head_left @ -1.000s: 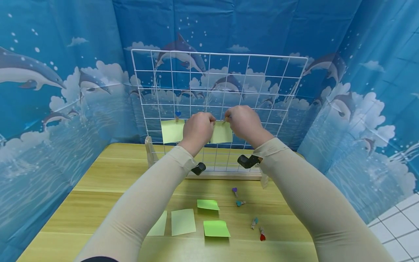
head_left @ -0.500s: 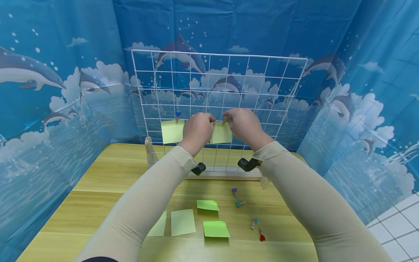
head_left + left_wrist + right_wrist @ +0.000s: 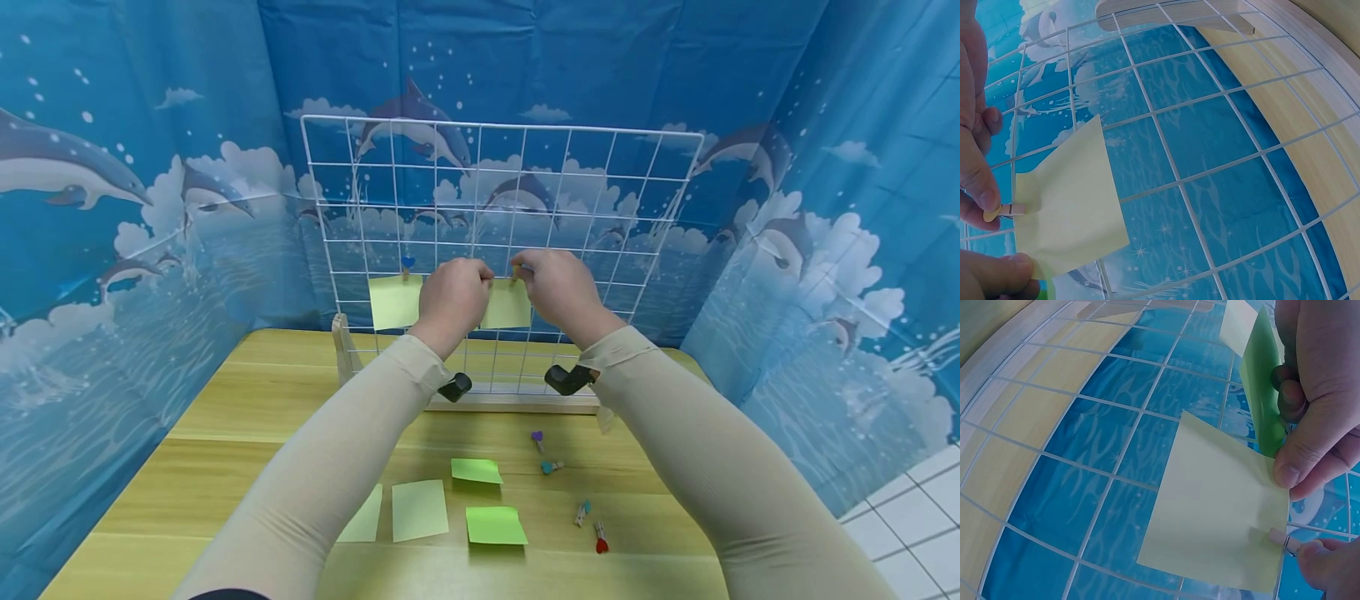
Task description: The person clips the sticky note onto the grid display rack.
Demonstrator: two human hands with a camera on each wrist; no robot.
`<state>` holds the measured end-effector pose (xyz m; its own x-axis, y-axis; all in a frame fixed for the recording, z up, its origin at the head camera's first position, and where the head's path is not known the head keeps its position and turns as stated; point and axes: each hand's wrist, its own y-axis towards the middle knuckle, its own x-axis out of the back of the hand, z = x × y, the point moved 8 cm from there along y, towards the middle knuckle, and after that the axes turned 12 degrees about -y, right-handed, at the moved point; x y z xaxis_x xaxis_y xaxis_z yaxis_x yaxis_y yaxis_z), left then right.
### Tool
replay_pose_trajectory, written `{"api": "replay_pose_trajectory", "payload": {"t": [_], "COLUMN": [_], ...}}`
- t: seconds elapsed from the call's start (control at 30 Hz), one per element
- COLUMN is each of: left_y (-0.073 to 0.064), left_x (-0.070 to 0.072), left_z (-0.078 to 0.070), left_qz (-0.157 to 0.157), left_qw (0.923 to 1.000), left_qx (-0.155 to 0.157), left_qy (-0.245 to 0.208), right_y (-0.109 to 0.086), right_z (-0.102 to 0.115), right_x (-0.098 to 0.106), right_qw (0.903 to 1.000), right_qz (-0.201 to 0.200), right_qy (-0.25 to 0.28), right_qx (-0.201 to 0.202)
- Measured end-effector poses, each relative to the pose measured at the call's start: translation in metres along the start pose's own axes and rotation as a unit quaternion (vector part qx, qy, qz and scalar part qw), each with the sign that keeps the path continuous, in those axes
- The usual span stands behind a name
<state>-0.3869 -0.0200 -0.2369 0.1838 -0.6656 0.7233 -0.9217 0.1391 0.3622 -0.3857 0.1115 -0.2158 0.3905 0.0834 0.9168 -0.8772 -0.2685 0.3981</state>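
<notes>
A pale yellow sticky note (image 3: 506,304) lies against the white wire grid (image 3: 498,171). My left hand (image 3: 453,296) pinches its upper left corner between thumb and finger. My right hand (image 3: 558,285) pinches a small wooden clothespin (image 3: 1013,210) with a yellow end, whose tip bites the note's top edge. In the right wrist view, a green sticky note (image 3: 1262,394) hangs behind my left hand (image 3: 1329,394); the head view hides it. Further left, another pale yellow note (image 3: 395,302) hangs from a blue heart clothespin (image 3: 407,267).
On the wooden table (image 3: 247,450) lie pale yellow notes (image 3: 420,510) and two green notes (image 3: 497,526). Several small clothespins lie to the right, among them a purple one (image 3: 537,439) and a red one (image 3: 602,537). A dolphin-print curtain (image 3: 600,58) surrounds the table.
My right hand has come down slightly with the clothespin, whose yellow end now shows more. My left hand keeps its place at the note's corner.
</notes>
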Motion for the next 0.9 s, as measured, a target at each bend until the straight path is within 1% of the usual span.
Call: {"api": "replay_pose_trajectory", "payload": {"t": [0.3, 0.57, 0.73, 0.9], "left_y": [-0.0009, -0.0008, -0.0006, -0.0010], "left_x": [0.0001, -0.0007, -0.0011, -0.0001], "left_z": [-0.0011, -0.0010, -0.0003, 0.0003], "left_qz": [-0.002, 0.006, 0.005, 0.003], "left_qw": [1.0000, 1.0000, 1.0000, 1.0000], "left_qx": [0.000, 0.004, 0.002, 0.001], "left_qy": [0.003, 0.002, 0.001, -0.001], "right_y": [-0.0011, -0.0028, -0.0047, -0.0070], "right_z": [-0.0019, -0.0051, -0.0054, -0.0056], "right_x": [-0.0015, -0.0041, -0.0050, -0.0065], "right_qw": [1.0000, 0.9999, 0.9997, 0.9996], "right_qz": [-0.004, -0.011, -0.018, -0.017], "right_qy": [0.002, 0.009, 0.012, 0.022], "right_qx": [0.004, 0.003, 0.006, 0.008]}}
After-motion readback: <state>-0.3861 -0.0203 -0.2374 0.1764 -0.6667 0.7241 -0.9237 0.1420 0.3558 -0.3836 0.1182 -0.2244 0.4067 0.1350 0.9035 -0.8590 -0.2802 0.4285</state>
